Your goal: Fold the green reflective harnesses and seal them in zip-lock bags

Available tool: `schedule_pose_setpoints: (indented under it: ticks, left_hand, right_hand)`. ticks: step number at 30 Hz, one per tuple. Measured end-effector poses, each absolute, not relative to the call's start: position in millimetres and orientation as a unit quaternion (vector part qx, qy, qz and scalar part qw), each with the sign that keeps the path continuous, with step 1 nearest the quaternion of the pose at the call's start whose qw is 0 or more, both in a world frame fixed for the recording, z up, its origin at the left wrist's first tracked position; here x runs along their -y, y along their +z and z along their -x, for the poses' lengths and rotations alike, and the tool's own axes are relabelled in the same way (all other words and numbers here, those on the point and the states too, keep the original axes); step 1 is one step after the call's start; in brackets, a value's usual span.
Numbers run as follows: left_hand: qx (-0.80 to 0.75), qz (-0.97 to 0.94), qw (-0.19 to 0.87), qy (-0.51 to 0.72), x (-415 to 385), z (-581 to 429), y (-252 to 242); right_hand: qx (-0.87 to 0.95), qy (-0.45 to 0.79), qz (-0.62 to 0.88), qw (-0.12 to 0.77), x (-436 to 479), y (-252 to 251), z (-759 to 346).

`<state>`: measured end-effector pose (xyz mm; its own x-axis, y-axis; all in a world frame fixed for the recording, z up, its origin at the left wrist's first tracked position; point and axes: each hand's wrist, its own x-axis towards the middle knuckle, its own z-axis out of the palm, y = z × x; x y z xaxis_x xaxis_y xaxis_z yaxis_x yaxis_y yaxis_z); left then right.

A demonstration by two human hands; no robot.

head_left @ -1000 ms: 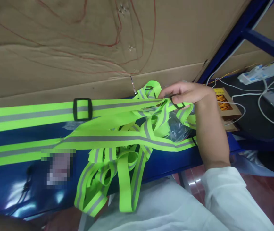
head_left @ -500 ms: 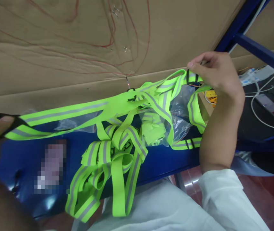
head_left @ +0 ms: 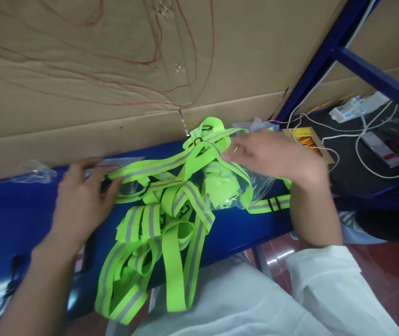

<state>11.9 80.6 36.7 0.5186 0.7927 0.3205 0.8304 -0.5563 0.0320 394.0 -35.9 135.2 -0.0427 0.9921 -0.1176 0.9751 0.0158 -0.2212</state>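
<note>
A tangled heap of neon-yellow reflective straps [head_left: 181, 205] with grey stripes and black buckles lies on the blue table, some loops hanging over its front edge. At the heap's left, my left hand [head_left: 83, 196] pinches the black end of a reflective strap between thumb and fingers. My right hand [head_left: 276, 154] is at the heap's upper right, its fingers bent down and closed around strap; the fingertips are partly hidden. Beneath it lies a clear plastic bag [head_left: 222, 186] with folded neon material inside. A strap with black sliders [head_left: 274, 204] runs out to the right.
A cardboard wall [head_left: 115, 88] with red wires stands behind the blue table [head_left: 17, 210]. To the right are a blue frame bar [head_left: 377, 74], a small yellow-and-brown box [head_left: 306, 140], a white power strip [head_left: 353, 108], cables and a phone [head_left: 381, 149]. Crumpled clear plastic [head_left: 36, 172] lies left.
My left hand has moved right with the strap end, so the stretched strap has slackened. My right hand has moved left and down onto the heap.
</note>
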Motion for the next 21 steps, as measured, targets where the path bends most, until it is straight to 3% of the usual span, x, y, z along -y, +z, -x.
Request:
schedule_pose_setpoints:
  ticks: [2, 4, 9, 15, 18, 21]
  left_hand:
    - [0.410, 0.905, 0.046, -0.101, -69.5, -29.7, 32.4]
    - [0.377, 0.924, 0.058, -0.039, -65.6, -38.6, 26.6]
    - [0.434, 0.896, 0.082, 0.054, -77.2, -22.6, 34.0]
    - [0.629, 0.757, 0.145, -0.106, -75.8, -4.0, 70.0]
    - [0.567, 0.818, 0.072, -0.057, -78.7, 7.6, 53.8]
    - [0.431, 0.901, -0.054, 0.005, -86.1, 27.6, 26.4]
  right_hand:
    - [0.699, 0.090, 0.703, -0.092, 34.8, 109.0, -378.2]
    - [0.716, 0.062, 0.688, -0.099, 38.2, 82.5, -375.9]
    - [0.753, 0.008, 0.652, 0.086, 65.9, 49.0, -409.2]
    - [0.730, -0.034, 0.621, 0.283, 111.5, 45.1, -436.3]
    - [0.653, 0.029, 0.685, 0.322, 141.5, 46.4, -454.3]
    - [0.585, 0.066, 0.763, 0.267, 174.4, 43.0, -477.7]
